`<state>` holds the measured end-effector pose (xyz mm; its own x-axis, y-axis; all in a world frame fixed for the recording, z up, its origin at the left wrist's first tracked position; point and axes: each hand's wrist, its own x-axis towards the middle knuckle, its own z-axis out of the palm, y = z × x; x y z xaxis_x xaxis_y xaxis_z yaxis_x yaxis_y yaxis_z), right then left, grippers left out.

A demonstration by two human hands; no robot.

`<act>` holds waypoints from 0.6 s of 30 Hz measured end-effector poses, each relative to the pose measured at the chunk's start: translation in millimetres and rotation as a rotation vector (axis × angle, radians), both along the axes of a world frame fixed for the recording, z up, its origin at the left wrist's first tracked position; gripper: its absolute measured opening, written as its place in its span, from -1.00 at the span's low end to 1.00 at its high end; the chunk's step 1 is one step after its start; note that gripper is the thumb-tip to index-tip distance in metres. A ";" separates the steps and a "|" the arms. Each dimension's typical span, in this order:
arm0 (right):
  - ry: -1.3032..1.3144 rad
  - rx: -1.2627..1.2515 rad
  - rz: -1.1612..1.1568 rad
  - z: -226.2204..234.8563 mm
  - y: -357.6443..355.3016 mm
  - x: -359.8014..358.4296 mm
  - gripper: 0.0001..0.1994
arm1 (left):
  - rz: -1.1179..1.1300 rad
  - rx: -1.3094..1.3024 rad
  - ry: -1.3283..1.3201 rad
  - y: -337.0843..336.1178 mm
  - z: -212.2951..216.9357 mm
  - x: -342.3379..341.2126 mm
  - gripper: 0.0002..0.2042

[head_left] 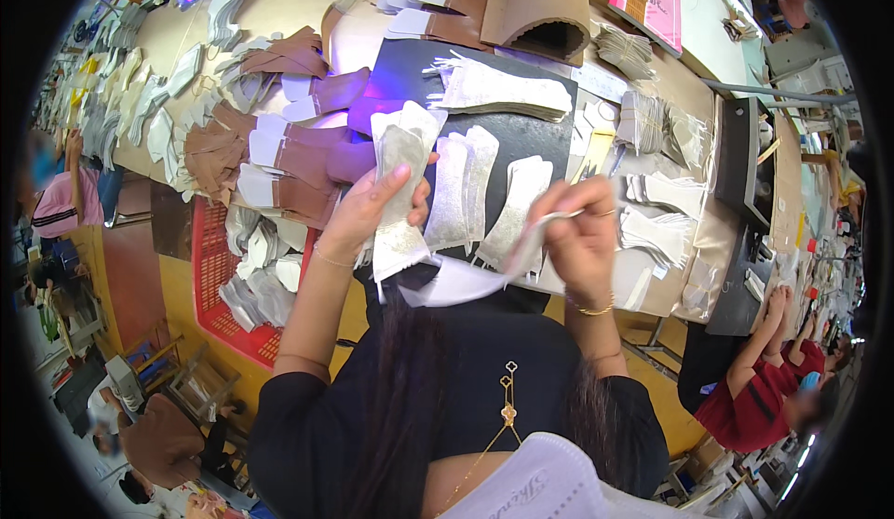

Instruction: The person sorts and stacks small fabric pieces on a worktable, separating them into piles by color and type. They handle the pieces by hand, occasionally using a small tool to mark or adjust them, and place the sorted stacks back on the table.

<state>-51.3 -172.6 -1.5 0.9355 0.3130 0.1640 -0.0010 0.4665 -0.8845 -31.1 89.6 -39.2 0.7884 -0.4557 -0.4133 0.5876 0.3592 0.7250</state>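
The left hand (380, 201) grasps a few silvery-white pieces (395, 221) in front of the body, thumb pressed on the top face and fingertips showing at the far edge. The right hand (579, 240) pinches 1 end of a white strip (466, 283) between thumb and fingers. The strip sags leftward in a curve, slightly blurred, to just below the held pieces; whether it touches them, I cannot tell.

Beyond the hands is a black mat (402, 70). On it lie a fringed stack (512, 93) near the far side, overlapping pale pieces (449, 193) just right of the left hand, and a stack (518, 204) partly behind the right hand. Brown pieces (303, 173) with pale ends lie left of the mat, and a tied bundle (643, 121) to its right. A cardboard tube (533, 7) rests at the mat's far edge. A red basket (212, 286) holding more pale pieces stands low at the left.

As for writing, the pink book (652, 5) at the far right bears a tower picture and pale script. The white mask (531, 482) at the lower edge carries grey script lettering.

At the right, 1 co-worker in a red shirt (750, 403) has both forearms stretched forward.
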 end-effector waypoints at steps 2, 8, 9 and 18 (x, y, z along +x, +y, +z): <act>0.028 0.063 -0.203 -4.8 -20.5 3.1 -0.84 | -0.105 0.137 -0.088 5.0 1.7 1.2 -0.35; 0.385 -0.677 -0.229 -34.4 -40.0 21.3 -0.75 | -0.090 0.006 -0.055 1.4 3.0 -4.2 -0.25; 0.119 -1.007 -0.329 -40.2 -31.7 23.7 -0.60 | -0.077 -0.002 -0.038 -1.4 3.0 -4.8 -0.24; -0.720 -1.025 -0.335 -18.9 40.9 28.0 -0.46 | -0.171 0.125 -0.121 -13.1 2.0 -8.2 -0.39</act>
<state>-23.3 -131.7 -20.4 0.7942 0.3643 0.4864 0.6060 -0.5343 -0.5893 -39.3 76.4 -37.3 0.7512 -0.5383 -0.3821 0.5386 0.1651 0.8262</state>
